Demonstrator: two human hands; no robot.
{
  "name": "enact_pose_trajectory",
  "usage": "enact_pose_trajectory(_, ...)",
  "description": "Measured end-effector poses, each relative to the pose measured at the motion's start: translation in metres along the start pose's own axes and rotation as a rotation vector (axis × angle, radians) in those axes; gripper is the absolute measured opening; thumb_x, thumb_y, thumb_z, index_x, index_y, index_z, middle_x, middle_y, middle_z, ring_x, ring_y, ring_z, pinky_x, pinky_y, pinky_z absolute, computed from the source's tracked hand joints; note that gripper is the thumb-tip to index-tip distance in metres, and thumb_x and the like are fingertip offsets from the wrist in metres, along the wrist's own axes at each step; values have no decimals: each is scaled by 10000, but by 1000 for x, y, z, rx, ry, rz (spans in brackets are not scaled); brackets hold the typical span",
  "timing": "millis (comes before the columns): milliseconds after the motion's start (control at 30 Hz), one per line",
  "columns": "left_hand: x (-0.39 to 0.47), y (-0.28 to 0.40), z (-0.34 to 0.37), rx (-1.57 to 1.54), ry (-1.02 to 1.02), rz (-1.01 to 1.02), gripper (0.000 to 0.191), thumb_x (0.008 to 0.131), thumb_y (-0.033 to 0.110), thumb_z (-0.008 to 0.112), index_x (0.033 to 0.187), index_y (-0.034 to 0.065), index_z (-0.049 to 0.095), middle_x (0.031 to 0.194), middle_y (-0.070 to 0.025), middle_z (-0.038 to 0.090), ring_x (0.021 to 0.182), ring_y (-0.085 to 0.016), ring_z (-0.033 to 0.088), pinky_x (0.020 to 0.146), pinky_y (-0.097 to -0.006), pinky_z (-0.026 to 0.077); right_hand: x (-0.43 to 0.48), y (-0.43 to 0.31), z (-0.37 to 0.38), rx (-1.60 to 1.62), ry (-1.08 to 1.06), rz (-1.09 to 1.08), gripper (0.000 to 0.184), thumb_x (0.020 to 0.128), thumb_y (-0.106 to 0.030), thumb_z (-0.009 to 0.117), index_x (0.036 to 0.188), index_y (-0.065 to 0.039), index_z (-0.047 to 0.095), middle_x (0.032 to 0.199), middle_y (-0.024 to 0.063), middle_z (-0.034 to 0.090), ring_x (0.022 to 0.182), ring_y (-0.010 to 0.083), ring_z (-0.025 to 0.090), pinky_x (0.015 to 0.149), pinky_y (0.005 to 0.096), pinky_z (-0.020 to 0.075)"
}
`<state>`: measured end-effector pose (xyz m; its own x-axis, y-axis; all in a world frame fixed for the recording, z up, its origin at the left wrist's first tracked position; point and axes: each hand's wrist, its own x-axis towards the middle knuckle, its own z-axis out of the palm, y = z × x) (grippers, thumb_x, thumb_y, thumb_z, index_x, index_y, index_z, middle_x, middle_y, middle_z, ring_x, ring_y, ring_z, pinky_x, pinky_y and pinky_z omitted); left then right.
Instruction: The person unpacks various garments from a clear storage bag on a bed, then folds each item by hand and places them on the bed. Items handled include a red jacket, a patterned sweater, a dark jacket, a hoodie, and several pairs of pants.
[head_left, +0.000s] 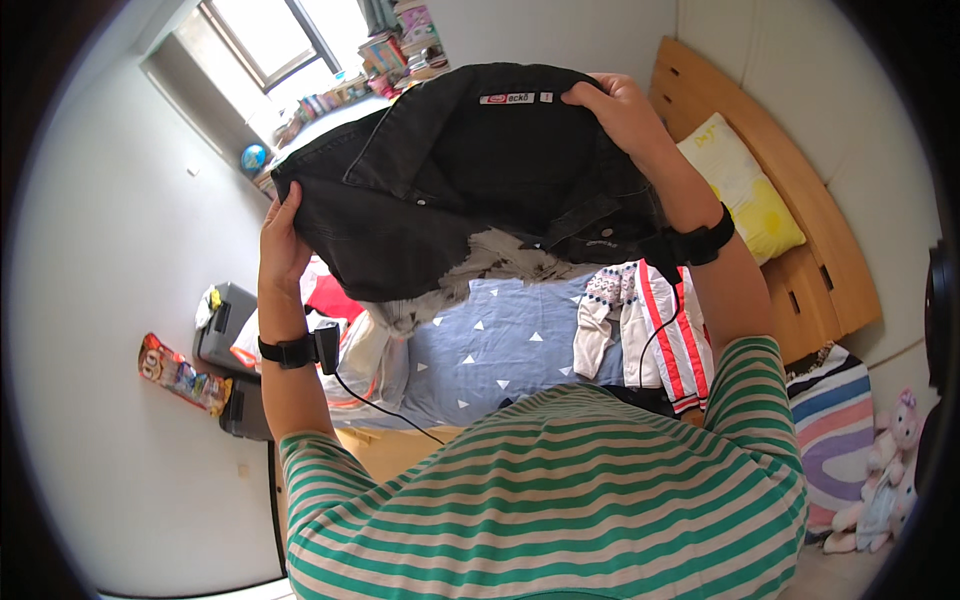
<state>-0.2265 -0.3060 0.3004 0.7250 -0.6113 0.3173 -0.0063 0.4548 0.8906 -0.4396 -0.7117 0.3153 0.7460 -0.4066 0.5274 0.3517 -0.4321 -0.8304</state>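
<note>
A black denim jacket (390, 247) with a pointed collar, metal buttons and a pale, frayed-looking patch hangs stretched out in the air between my hands. My left hand (283, 232) grips its edge at the left, thumb on top. At the upper right, my right hand (619, 109) holds the collar area close to a sewn-in Ecko label. Both wrists wear black straps with cables. Below the jacket lies a bed with a blue sheet (480, 352) patterned with white triangles. The jacket's lower folds hide part of the bed.
Patterned and red-striped garments (667, 337) lie on the bed's right side, a clear plastic bag (375, 360) on its left. A yellow and white pillow (742, 187) leans on the wooden headboard (817, 210). Grey cases (225, 322) stand left; plush toys (877, 480) sit at lower right.
</note>
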Motion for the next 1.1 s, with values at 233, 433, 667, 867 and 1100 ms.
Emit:
enact_pose_trajectory(233,22,-25,32,-33,-111,-52,389,1033,248,547,1311,-24,547,1256,-153,651,1109,-254,659,961,-381,530,-31,-19,-36,-86,112,50,322,834,-288,675,919,13,751,764,30,690,716,85,611,701,238,488)
enact_pose_trajectory(433,34,-40,41,-67,-66,-67,340,1027,209,557,1272,-26,571,1212,-144,670,1061,-229,676,932,-360,545,-46,-34,-44,-27,134,98,312,836,-258,667,929,30,744,784,32,697,730,88,615,710,237,493)
enact_pose_trajectory(667,40,-51,37,-130,-35,-101,329,1025,196,558,1276,-16,573,1213,-137,671,1061,-233,677,929,-363,548,-55,-44,-45,-16,130,65,296,841,-239,662,916,34,746,766,31,699,702,88,615,687,238,494)
enact_pose_trajectory(867,41,-55,31,-143,-115,-111,332,1027,200,553,1278,-18,570,1237,-134,661,1106,-241,657,974,-379,523,-51,-50,-46,-110,124,85,308,841,-270,662,880,21,755,742,37,698,684,90,609,658,235,475)
enact_pose_trajectory(1100,17,-105,27,-145,-176,-164,424,1031,263,541,1354,-10,529,1346,-117,608,1242,-243,582,1074,-407,439,-38,-52,-69,-265,-177,-16,364,802,-341,678,786,18,737,598,20,583,551,97,492,537,281,393)
